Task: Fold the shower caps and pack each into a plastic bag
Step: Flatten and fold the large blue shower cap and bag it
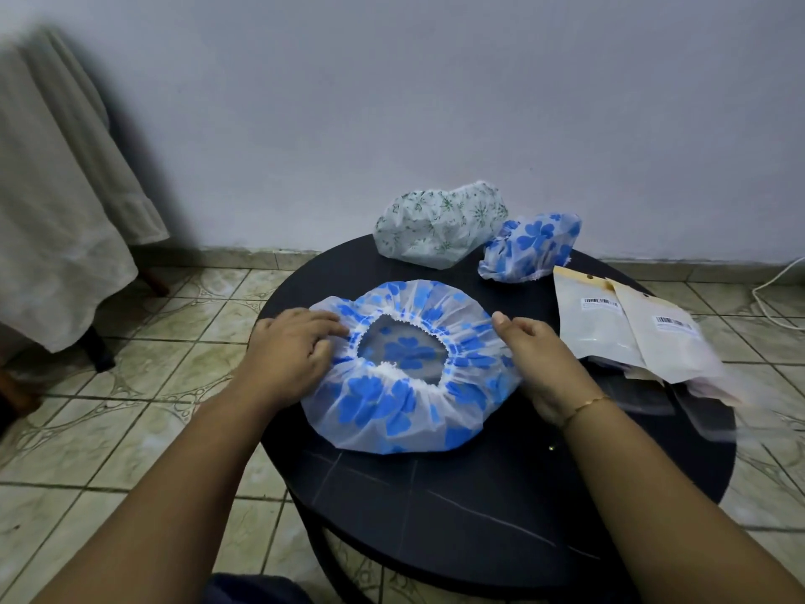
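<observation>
Head view: a blue-flowered cap (409,368) lies opening-up in the middle of the round black table (479,507). The left hand (292,350) rests on its rim at 9 o'clock, fingers bent and pinching the gathered elastic. The right hand (536,355) is at 3 o'clock, its grip curled on the cap's edge, thumb up. At 12 o'clock sits a green-patterned cap (440,222), and just beside it at 1 o'clock a second blue cap (529,250). Plastic bags (631,333) with barcode labels overlap at 3 o'clock, near the right hand but apart from it
</observation>
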`<state>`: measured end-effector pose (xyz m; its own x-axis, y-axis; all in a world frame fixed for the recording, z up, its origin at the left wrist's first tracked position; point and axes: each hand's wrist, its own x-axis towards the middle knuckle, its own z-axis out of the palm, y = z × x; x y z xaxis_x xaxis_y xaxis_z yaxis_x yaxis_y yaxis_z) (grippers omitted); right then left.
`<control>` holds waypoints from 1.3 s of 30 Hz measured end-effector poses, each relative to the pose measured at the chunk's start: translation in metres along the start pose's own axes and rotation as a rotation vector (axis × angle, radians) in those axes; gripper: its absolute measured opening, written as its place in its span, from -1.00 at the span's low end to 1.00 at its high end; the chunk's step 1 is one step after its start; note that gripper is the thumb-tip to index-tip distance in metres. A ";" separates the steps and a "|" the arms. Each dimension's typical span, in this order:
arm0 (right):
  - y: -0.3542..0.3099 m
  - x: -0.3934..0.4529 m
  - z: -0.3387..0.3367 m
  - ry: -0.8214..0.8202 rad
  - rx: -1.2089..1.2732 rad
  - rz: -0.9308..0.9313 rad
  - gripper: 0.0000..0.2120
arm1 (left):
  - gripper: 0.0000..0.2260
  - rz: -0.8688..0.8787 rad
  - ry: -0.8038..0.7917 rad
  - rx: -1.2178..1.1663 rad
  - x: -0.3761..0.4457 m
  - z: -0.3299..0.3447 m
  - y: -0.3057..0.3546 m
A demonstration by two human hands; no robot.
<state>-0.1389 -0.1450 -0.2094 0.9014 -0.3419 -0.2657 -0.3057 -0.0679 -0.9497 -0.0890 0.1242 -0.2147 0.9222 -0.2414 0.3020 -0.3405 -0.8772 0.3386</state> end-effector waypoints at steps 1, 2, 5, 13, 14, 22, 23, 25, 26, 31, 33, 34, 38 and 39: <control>-0.002 -0.004 -0.001 -0.033 0.108 0.024 -0.15 | -0.42 -0.015 -0.077 0.002 -0.001 -0.002 0.005; -0.004 -0.008 -0.003 -0.092 0.176 0.043 -0.30 | -0.28 -0.034 -0.160 0.016 -0.003 -0.002 0.006; -0.001 -0.006 -0.013 -0.243 0.238 0.073 -0.38 | 0.17 -0.101 -0.421 0.079 -0.008 -0.004 0.005; -0.004 -0.004 -0.014 -0.131 -0.452 0.014 -0.37 | 0.46 -0.169 -0.745 0.201 -0.009 -0.005 -0.013; -0.004 -0.005 -0.014 -0.130 -0.507 -0.008 -0.37 | 0.46 -0.178 -0.752 0.201 -0.009 -0.005 -0.012; -0.006 -0.029 0.010 0.257 -0.961 -0.475 -0.73 | 0.21 -0.224 -0.542 0.353 -0.016 0.004 0.028; -0.008 -0.035 0.015 0.256 -1.056 -0.534 -0.72 | 0.17 -0.233 -0.521 0.374 -0.016 0.004 0.035; -0.006 -0.043 0.026 0.198 -1.213 -0.575 -0.64 | 0.11 -0.249 -0.505 0.432 -0.016 0.002 0.050; -0.002 -0.043 0.029 0.170 -1.258 -0.556 -0.62 | 0.01 -0.228 -0.485 0.471 -0.016 0.001 0.056; 0.004 -0.034 0.016 0.074 -1.190 -0.473 -0.67 | -0.39 -0.196 -0.260 0.410 -0.018 -0.008 0.064; 0.003 -0.029 0.011 0.126 -1.167 -0.518 -0.60 | -0.52 -0.215 -0.106 0.294 -0.019 -0.014 0.066; 0.003 -0.028 0.011 0.169 -1.154 -0.546 -0.60 | -0.57 -0.212 -0.019 0.253 -0.018 -0.015 0.068; 0.007 -0.030 0.028 0.357 -1.033 -0.775 -0.65 | -0.74 -0.122 0.269 0.037 -0.005 -0.004 0.063; 0.010 -0.029 0.030 0.375 -1.014 -0.836 -0.66 | -0.79 -0.048 0.294 -0.030 -0.001 0.004 0.058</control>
<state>-0.1587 -0.1072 -0.2161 0.8395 -0.0804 0.5373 0.0496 -0.9735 -0.2232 -0.1090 0.0716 -0.1987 0.8464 -0.0659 0.5285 -0.3074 -0.8709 0.3836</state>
